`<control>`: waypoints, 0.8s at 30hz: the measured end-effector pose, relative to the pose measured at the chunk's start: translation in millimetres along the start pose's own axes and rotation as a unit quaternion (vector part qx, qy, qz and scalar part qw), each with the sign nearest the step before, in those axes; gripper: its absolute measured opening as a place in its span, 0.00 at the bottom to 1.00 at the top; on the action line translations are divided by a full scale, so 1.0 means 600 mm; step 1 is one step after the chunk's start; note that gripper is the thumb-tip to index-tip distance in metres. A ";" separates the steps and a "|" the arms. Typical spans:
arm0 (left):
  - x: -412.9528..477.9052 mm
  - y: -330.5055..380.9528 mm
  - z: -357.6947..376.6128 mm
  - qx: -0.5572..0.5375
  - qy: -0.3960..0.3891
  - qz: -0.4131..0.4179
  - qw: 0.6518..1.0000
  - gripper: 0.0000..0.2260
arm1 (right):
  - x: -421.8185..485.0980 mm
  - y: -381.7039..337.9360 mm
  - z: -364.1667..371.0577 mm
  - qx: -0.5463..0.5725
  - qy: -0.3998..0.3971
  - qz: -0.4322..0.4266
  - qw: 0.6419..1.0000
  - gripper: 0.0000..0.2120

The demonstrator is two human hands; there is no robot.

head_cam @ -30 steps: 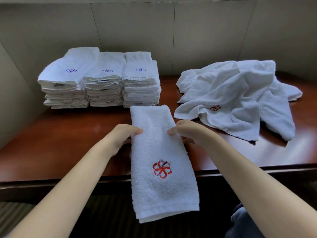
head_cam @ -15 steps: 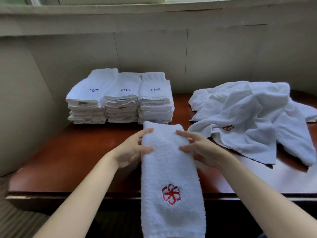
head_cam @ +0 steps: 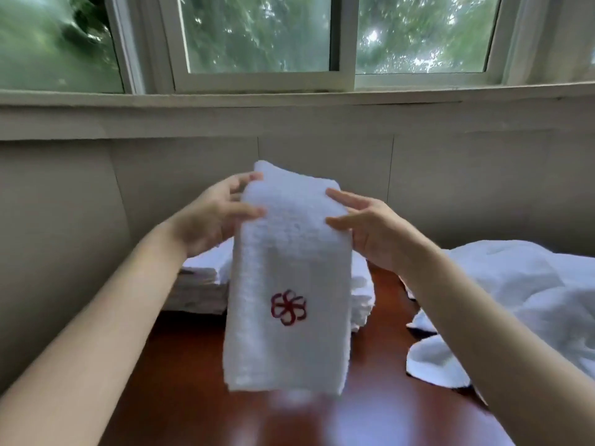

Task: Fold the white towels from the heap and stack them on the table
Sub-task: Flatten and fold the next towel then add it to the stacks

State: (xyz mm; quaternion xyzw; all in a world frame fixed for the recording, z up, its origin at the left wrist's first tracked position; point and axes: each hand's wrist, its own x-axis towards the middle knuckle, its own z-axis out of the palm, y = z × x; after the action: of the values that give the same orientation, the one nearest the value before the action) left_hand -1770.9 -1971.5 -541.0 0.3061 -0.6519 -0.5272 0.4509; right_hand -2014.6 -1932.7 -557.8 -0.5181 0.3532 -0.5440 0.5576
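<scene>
Progress: several folded stacks (head_cam: 199, 284) already sit at the back of the surface (head_cam: 180, 381), mostly hidden behind the towel in hand. Unfolded heap (head_cam: 521, 300) lies on the right, well apart from the stacks, so a good share is left (can't count the pieces in it).

Current piece: folded towel (head_cam: 289, 268), red flower emblem facing the camera, held in the air above the surface in front of the stacks. Left hand (head_cam: 209, 217) grips its upper left edge, thumb on the front face, fingers wrapped behind. Right hand (head_cam: 367, 226) is on the upper right edge, thumb and fingers fairly straight, pressing the side rather than closing round it. The towel hangs as a narrow strip, bottom hem blurred.

Versus half a second ago: the towel was draped on the surface with its end hanging over the near edge, both hands on top of it. Now it is lifted clear and upright, hands raised with it. View has tilted up, window (head_cam: 257, 37) now in frame. Likely one more fold, then onto a stack.
</scene>
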 end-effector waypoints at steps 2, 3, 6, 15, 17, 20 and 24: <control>0.105 0.011 -0.034 -0.015 0.096 0.018 0.995 0.28 | 0.126 -0.033 0.006 0.001 0.036 -0.034 0.999 0.32; 0.152 0.000 -0.048 -0.018 0.127 -0.005 0.992 0.26 | 0.187 -0.036 0.006 -0.006 0.058 -0.037 0.998 0.31; 0.228 -0.100 -0.083 0.045 0.048 -0.209 0.976 0.20 | 0.328 0.046 -0.015 -0.080 0.104 0.051 0.990 0.27; 0.256 -0.236 -0.144 0.168 0.058 -0.253 0.951 0.37 | 0.469 0.229 -0.069 -0.128 0.144 0.074 0.979 0.21; 0.255 -0.241 -0.143 0.160 0.062 -0.214 0.962 0.36 | 0.485 0.221 -0.065 -0.149 0.149 0.014 0.977 0.26; 0.246 -0.240 -0.137 0.170 0.085 -0.163 0.968 0.34 | 0.492 0.225 -0.053 -0.217 0.140 -0.035 0.965 0.28; 0.228 -0.237 -0.122 0.350 0.104 -0.172 0.915 0.29 | 0.497 0.248 -0.046 -0.483 0.125 0.044 0.866 0.24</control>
State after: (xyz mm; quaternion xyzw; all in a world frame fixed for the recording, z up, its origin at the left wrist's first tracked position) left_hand -1770.8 -2158.0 -639.1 0.6047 -0.6816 -0.2999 0.2825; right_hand -1958.1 -2247.1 -656.2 -0.6340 0.6611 -0.3405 0.2122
